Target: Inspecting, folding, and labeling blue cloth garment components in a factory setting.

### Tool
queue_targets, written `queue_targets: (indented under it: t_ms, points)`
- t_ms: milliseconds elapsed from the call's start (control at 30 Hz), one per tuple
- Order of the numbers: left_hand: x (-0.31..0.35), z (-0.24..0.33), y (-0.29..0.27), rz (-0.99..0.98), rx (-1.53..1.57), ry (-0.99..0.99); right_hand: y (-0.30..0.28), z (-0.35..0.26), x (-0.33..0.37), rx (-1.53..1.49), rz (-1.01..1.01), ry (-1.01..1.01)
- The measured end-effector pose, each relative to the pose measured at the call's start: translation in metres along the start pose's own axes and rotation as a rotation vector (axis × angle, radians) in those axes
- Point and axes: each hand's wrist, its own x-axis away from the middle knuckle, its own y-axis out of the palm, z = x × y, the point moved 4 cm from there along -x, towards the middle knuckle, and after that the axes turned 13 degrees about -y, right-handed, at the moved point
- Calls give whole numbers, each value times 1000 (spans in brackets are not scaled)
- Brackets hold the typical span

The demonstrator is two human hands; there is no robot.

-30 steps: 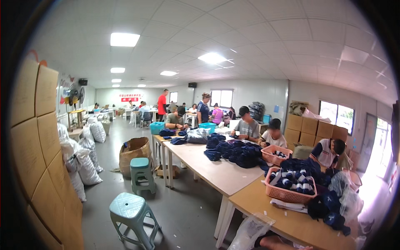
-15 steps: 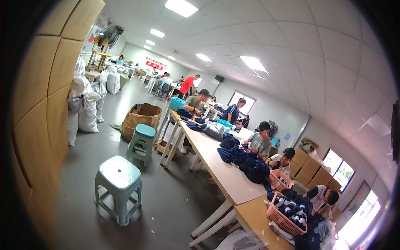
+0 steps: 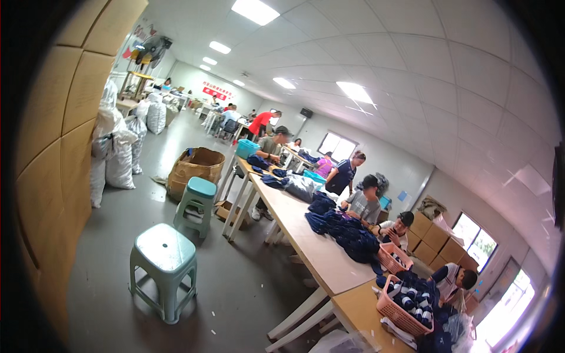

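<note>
Neither my left hand nor my right hand shows in the head view. A long table (image 3: pixel 329 263) runs from the lower right toward the far middle. On it lies a heap of navy cloth pieces (image 3: pixel 344 234). At its near end stands a pink basket (image 3: pixel 395 313) with navy and white rolled items in it. Another pink basket (image 3: pixel 389 259) sits just beyond. Clear plastic (image 3: pixel 344 343) lies at the lower edge. Several co-workers sit or stand along the table's far side, some with their hands at the navy cloth.
Two plastic stools, a near one (image 3: pixel 163 250) and a farther one (image 3: pixel 200 189), stand on the floor left of the table. Behind them is an open brown carton (image 3: pixel 194 176). Stuffed white sacks (image 3: pixel 120 167) and stacked cartons (image 3: pixel 65 123) line the left side.
The view has shifted slightly. Across the table, a person in navy has shifted and leans forward, and someone in purple now shows behind. The seated co-workers have moved their heads and arms a little.
</note>
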Motion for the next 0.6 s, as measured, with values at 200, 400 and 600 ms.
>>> queue_targets:
  t_ms: [200,400,600]
  points:
    - [-3,-1,-1,47,127,52,-24,-35,19,374,0,-17]
    - [-9,-49,11,-105,490,-21,-63,-108,9,466,51,-117]
    - [-13,-67,19,-367,692,-283,-88,-77,73,256,275,151]
